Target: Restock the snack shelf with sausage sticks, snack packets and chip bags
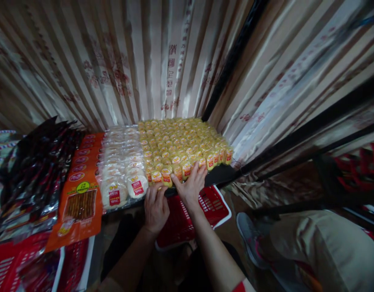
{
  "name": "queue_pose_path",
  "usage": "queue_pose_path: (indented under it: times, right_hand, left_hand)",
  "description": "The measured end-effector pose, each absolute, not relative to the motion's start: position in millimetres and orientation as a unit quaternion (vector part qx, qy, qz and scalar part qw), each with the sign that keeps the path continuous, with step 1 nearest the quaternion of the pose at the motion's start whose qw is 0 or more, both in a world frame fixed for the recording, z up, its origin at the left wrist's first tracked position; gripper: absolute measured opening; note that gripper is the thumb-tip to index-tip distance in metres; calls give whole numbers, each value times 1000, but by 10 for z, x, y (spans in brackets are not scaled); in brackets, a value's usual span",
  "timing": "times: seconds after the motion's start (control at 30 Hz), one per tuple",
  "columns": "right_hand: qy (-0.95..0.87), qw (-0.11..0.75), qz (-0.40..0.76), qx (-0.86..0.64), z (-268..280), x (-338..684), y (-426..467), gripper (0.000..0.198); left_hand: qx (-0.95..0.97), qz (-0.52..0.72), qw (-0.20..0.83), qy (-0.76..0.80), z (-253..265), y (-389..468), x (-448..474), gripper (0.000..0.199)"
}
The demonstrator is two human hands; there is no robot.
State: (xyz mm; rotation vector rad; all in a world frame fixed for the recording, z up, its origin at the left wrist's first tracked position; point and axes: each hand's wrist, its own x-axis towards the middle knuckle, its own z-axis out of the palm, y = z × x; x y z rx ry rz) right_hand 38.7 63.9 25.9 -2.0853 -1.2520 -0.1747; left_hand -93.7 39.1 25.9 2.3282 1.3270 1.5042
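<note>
Small yellow-wrapped snack packets (177,142) stand in dense rows on a dark shelf (223,173). My left hand (156,209) is at the shelf's front edge, its fingers slightly bent against the lower part of the front packets. Just to its right, my right hand (191,188) lies against the same front row, thumb apart from the stretched fingers. Neither hand has a packet lifted out of the row. Left of the yellow packets are rows of round white crackers (136,184) in clear wrappers.
Orange snack bags (80,198) and dark shiny packages (37,170) lie further left. A red basket (215,205) is under the shelf, and another red basket (10,259) is at lower left. A person's leg (321,243) is at right. Printed curtains (153,61) hang behind.
</note>
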Motion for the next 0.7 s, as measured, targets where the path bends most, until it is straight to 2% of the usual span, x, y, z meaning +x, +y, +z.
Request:
queue_pose_path:
  times: [0.4, 0.7]
  right_hand:
    - [-538, 283, -55, -792, 163, 522, 607, 109]
    - [-529, 244, -66, -810, 239, 459, 614, 104]
  left_hand:
    - [757, 456, 21, 468, 221, 437, -876, 36]
    - [754, 450, 34, 477, 213, 445, -837, 37]
